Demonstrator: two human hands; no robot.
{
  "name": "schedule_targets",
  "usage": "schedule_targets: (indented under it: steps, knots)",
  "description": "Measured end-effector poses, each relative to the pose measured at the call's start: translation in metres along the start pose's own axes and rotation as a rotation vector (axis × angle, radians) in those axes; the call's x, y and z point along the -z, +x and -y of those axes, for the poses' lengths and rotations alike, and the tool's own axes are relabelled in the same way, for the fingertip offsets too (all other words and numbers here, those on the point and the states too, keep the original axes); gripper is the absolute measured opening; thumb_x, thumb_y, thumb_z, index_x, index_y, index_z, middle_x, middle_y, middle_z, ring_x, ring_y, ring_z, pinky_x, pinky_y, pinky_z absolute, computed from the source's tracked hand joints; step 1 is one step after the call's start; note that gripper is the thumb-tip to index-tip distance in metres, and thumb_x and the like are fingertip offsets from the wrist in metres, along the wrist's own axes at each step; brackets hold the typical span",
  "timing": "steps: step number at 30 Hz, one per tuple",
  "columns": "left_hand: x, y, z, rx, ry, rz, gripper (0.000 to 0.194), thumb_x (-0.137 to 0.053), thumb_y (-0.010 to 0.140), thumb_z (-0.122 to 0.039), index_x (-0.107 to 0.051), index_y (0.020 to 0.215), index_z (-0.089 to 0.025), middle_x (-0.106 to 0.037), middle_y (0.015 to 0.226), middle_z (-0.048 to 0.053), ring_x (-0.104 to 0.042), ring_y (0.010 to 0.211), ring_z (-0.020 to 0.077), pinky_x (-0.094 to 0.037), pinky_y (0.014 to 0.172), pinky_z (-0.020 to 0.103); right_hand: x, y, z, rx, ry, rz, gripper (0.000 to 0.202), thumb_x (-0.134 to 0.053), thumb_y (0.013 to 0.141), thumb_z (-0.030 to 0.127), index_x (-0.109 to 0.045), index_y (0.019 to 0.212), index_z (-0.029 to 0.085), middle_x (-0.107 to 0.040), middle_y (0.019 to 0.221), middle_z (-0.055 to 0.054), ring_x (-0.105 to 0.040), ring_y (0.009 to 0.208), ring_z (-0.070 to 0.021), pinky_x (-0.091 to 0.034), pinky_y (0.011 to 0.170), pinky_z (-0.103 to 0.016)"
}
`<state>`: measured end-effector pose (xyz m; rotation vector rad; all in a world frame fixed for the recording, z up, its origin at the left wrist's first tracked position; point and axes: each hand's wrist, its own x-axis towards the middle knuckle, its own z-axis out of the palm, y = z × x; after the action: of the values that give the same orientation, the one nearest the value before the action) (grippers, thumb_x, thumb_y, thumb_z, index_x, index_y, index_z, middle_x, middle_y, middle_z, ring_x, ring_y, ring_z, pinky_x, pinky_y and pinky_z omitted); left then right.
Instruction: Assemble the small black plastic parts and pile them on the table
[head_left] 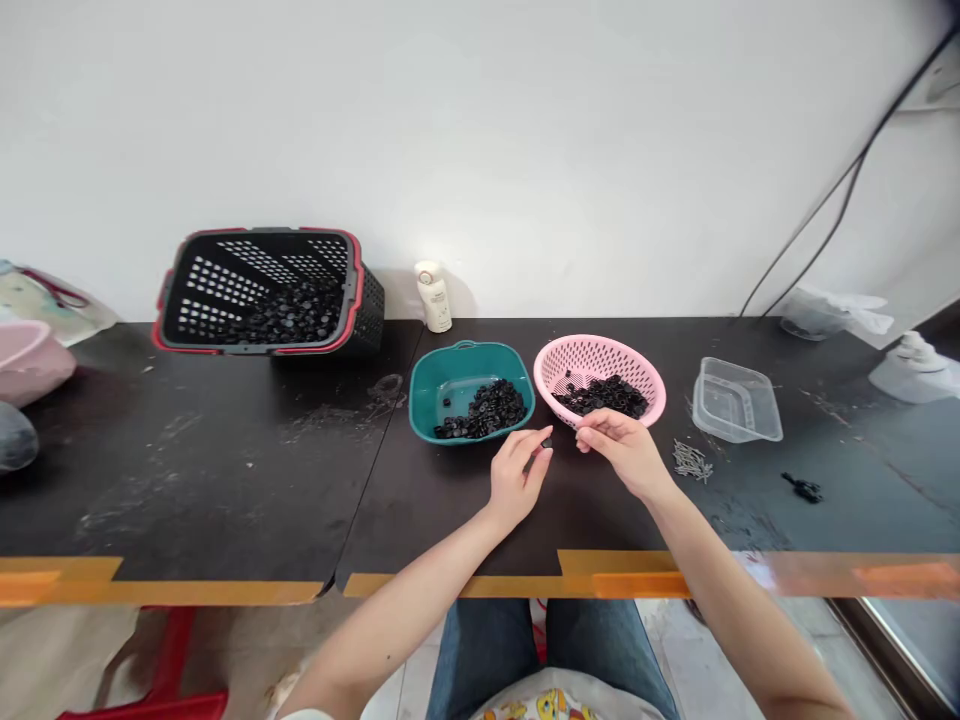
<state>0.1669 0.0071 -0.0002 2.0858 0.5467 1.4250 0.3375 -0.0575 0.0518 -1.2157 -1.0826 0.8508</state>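
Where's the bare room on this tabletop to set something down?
Widest: the tabletop in front of the red-rimmed basket, left of the teal basin, bare but for scuffs and specks. Also right of the small black object. Crowded: the middle, with basin, pink basket, left hand and right hand close together.

A: Tub (429, 385), centre frame?
B: Smooth plastic, slight gloss.
A: Box (721, 400), right side?
B: Clear plastic, shiny.
A: Table top (217, 480), lower left?
B: Mostly matt, scuffed, smeared.
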Motion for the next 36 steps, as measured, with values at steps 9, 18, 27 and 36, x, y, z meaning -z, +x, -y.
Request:
schedule_targets:
  steps: [9, 18, 27, 36]
  knots:
    - [-0.001, 0.005, 0.006, 0.333, -0.213, -0.115, 0.023, -0.056, 0.09, -0.023, -0.059, 0.113, -0.02, -0.067, 0.101, 0.007, -0.067, 0.089, 0.0146, -0.056, 0.081, 0.028, -0.03, 0.007, -0.038, 0.03, 0.129, -0.006, 0.01, -0.078, 0.069, 0.027, -0.074, 0.076, 0.021, -0.068, 0.061, 0.0, -0.063, 0.051, -0.0125, -0.055, 0.05, -0.024]
    - [-0.008, 0.005, 0.004, 0.502, -0.559, -0.069, 0.021, -0.05, 0.094, -0.031, -0.053, 0.11, -0.018, -0.069, 0.108, 0.01, -0.067, 0.101, 0.0182, -0.054, 0.092, 0.036, -0.032, 0.003, -0.045, 0.129, 0.015, -0.213, 0.017, -0.075, 0.074, 0.023, -0.067, 0.089, 0.021, -0.071, 0.071, 0.0, -0.068, 0.061, -0.0135, -0.06, 0.061, -0.026]
    - [-0.013, -0.001, 0.005, 0.51, -0.449, 0.004, 0.026, -0.044, 0.096, -0.037, -0.053, 0.114, -0.019, -0.066, 0.107, 0.008, -0.067, 0.096, 0.0182, -0.054, 0.09, 0.036, -0.034, -0.001, -0.034, 0.285, -0.109, -0.147, 0.013, -0.069, 0.081, 0.022, -0.063, 0.092, 0.021, -0.073, 0.092, -0.006, -0.071, 0.086, -0.0213, -0.061, 0.081, -0.039]
    - [-0.016, -0.001, 0.0, 0.549, -0.474, 0.01, 0.025, -0.042, 0.096, -0.037, -0.058, 0.103, -0.018, -0.066, 0.103, 0.006, -0.065, 0.093, 0.0164, -0.054, 0.086, 0.031, -0.032, -0.007, -0.037, 0.547, -0.489, -0.159, 0.014, -0.064, 0.083, 0.014, -0.063, 0.09, 0.025, -0.074, 0.092, -0.004, -0.07, 0.085, -0.0203, -0.059, 0.079, -0.036]
